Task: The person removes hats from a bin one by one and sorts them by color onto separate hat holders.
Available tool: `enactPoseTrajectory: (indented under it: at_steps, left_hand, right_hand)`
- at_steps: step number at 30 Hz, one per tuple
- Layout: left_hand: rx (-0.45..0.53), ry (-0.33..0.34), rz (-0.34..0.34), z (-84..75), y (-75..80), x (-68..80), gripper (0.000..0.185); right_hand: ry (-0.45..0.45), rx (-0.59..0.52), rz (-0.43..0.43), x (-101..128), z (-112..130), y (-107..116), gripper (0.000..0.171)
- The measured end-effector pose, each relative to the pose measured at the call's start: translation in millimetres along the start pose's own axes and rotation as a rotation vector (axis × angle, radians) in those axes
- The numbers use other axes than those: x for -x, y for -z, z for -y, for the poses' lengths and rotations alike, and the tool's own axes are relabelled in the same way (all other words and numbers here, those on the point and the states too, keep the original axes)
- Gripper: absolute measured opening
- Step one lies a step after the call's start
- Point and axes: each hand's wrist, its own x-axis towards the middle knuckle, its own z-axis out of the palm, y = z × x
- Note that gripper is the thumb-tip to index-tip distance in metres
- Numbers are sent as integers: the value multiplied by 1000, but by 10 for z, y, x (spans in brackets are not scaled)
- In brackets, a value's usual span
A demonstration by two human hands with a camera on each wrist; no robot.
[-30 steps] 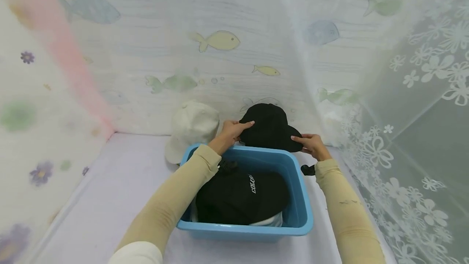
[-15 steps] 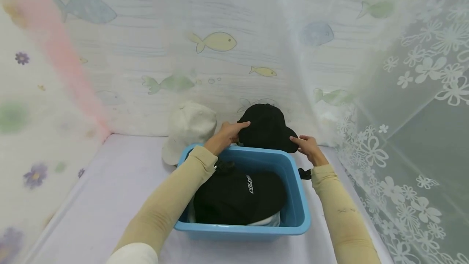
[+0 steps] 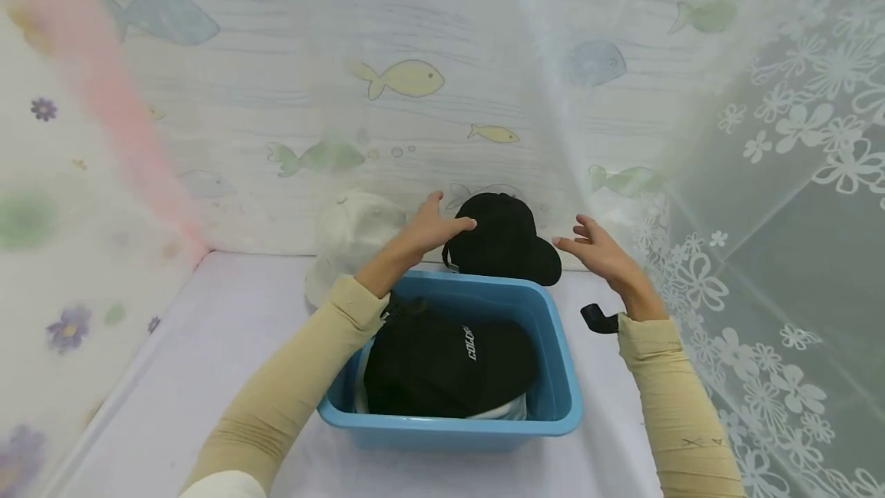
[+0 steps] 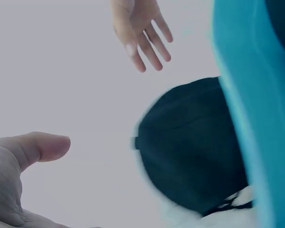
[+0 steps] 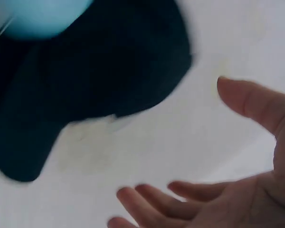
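A pale, fish-printed curtain [image 3: 332, 44] hangs beyond the fingers of both hands, and a white cloth-covered surface [image 3: 221, 336] spreads out below them. Nearer the person than the fingers, a blue plastic tub [image 3: 449, 426] stands on that surface. Beige sleeves [image 3: 276, 398] run up from the lower edge of the head view to the wrists behind the fingers. Inside the tub, lower and closer to the body than the fingers, lies a lettered black cap [image 3: 435, 379] on top of paler fabric [image 3: 512, 408]. A white baseball cap [image 3: 353, 225] sits to the left of the left fingers, partly covered by the left hand and wrist. The plain black baseball cap [image 3: 494, 240] stands behind the tub, between the two sets of fingers, its brim pointing toward the right ones. The left hand [image 3: 430, 230] has its thumb and fingers spread apart beside the crown; the right hand [image 3: 608, 253] has its own parted just off the brim. A small white tag [image 3: 453, 268] shows at the cap's lower edge, below the left thumb.
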Motion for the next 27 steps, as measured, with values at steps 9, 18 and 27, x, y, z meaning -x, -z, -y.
enactPoseTrajectory:
  at_steps: [9,18,27]
  left_hand:
    - [-323,-448,-262,-226,258,555,58]
    - [-688,-632,-159,106,560,1084,63]
    - [-872,-555,-50,838,608,1536,65]
  right_hand:
    - [316,18,155,569,522,-66,74]
    - [444,113,250,885,815,-405,69]
    - [441,218,377,853,960,-815,73]
